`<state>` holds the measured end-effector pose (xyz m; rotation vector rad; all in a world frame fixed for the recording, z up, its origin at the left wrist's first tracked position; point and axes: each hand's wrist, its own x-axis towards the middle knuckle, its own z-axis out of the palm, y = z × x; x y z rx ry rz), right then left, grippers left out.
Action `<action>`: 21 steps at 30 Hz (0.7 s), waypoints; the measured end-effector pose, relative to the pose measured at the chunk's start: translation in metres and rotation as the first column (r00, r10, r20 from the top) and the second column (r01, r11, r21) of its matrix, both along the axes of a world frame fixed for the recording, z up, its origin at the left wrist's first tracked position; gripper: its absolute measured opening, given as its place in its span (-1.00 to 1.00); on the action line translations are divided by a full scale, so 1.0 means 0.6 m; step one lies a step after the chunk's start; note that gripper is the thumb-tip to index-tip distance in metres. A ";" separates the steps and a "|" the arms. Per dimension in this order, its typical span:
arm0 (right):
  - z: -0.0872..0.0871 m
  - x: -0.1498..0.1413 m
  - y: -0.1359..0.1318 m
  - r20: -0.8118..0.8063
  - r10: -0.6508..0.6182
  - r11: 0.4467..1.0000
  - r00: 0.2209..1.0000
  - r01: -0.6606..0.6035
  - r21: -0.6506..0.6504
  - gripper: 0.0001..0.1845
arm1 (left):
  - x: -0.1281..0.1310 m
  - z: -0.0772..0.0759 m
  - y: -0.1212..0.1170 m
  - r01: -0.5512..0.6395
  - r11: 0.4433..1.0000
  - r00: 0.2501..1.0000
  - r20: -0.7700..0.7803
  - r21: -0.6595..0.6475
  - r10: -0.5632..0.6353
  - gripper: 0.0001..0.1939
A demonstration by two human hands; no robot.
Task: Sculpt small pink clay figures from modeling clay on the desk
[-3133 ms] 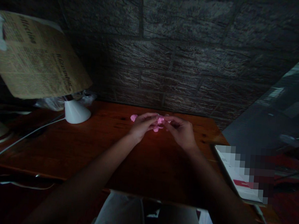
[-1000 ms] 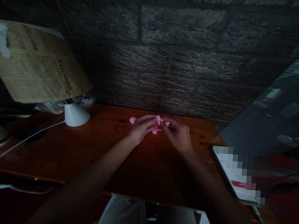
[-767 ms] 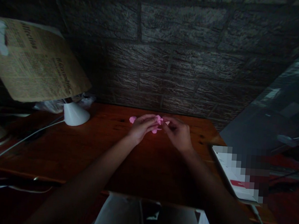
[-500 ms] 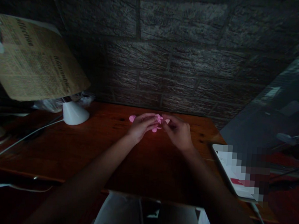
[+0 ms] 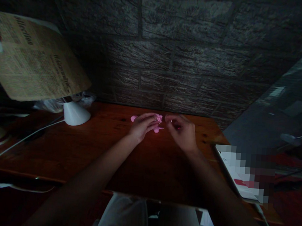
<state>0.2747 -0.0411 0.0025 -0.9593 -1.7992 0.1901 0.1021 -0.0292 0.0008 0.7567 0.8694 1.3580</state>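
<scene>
- Closest to me, the person's legs in pale cloth trousers (image 5: 125, 214) sat under the reddish-brown wooden surface (image 5: 142, 164); steady forearms over it seemed wise for such fine fingerwork.
- The right hand (image 5: 167, 119) was curled, thumb and forefinger drawn together just beside the left; I couldn't tell whether they pinched anything. A light, fingertip-only touch looked best.
- The left hand (image 5: 141, 126) gripped a small, lumpy pink piece, soft-looking like clay (image 5: 159, 118), above the far part of the surface. Holding it gently, I judged, would spare its folds.
- A rounded pink lump (image 5: 156, 129) showed under those fingers, resting or attached, I couldn't tell; it wanted room.
- Another roundish pink lump (image 5: 133, 118) lay beyond the left knuckles, best left unbrushed.
- Behind stood the dark grey, rough brick-patterned wall (image 5: 154, 58); more light would have helped.
</scene>
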 end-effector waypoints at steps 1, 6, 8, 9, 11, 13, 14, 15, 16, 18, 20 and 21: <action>0.000 -0.001 0.000 0.006 0.007 1.000 1.000 -0.007 -0.001 -0.82 | 0.000 0.002 0.000 0.003 1.000 1.000 0.012 -0.007 -0.003 -0.91; -0.007 -0.008 0.000 -0.001 0.037 0.998 0.999 -0.037 -0.044 -0.86 | 0.002 0.007 -0.003 0.040 0.999 0.999 0.016 -0.023 -0.039 -0.93; -0.010 -0.009 0.000 -0.010 0.037 0.998 0.999 -0.038 -0.046 -0.86 | 0.002 0.006 -0.003 0.049 0.999 0.999 0.004 -0.022 -0.049 -0.93; -0.011 -0.010 0.001 -0.013 0.039 0.998 0.999 -0.040 -0.046 -0.85 | 0.002 0.005 -0.003 0.051 0.999 0.999 0.000 -0.017 -0.051 -0.93; -0.013 -0.012 0.001 -0.016 0.054 0.998 0.998 -0.054 -0.044 -0.85 | 0.002 0.003 -0.002 0.050 0.999 0.999 -0.005 -0.004 -0.050 -0.92; -0.013 -0.014 0.000 -0.018 0.071 0.997 0.997 -0.072 -0.043 -0.86 | 0.001 0.001 -0.002 0.046 0.999 0.999 -0.007 0.002 -0.046 -0.92; -0.013 -0.014 0.000 -0.018 0.075 0.996 0.997 -0.076 -0.040 -0.86 | 0.000 0.001 -0.002 0.042 0.999 0.999 -0.006 0.002 -0.042 -0.92; -0.012 -0.015 -0.001 -0.019 0.074 0.997 0.997 -0.075 -0.035 -0.86 | 0.000 0.001 -0.002 0.039 0.999 0.999 -0.005 0.002 -0.039 -0.93; -0.011 -0.015 -0.002 -0.018 0.066 0.997 0.998 -0.067 -0.033 -0.87 | 0.000 0.002 -0.002 0.039 0.999 0.999 -0.006 0.003 -0.039 -0.93; -0.008 -0.014 -0.003 -0.015 0.035 0.999 0.999 -0.036 -0.039 -0.87 | 0.000 0.003 -0.004 0.038 0.999 0.999 -0.008 0.009 -0.038 -0.93; -0.006 -0.012 -0.003 -0.012 -0.002 0.999 1.000 0.001 -0.048 -0.85 | 0.001 0.004 -0.004 0.036 0.999 0.999 -0.013 0.010 -0.036 -0.92; -0.005 -0.010 -0.003 -0.011 -0.018 0.999 1.000 0.017 -0.046 -0.84 | 0.001 0.005 -0.005 0.036 0.999 0.999 -0.017 0.010 -0.036 -0.92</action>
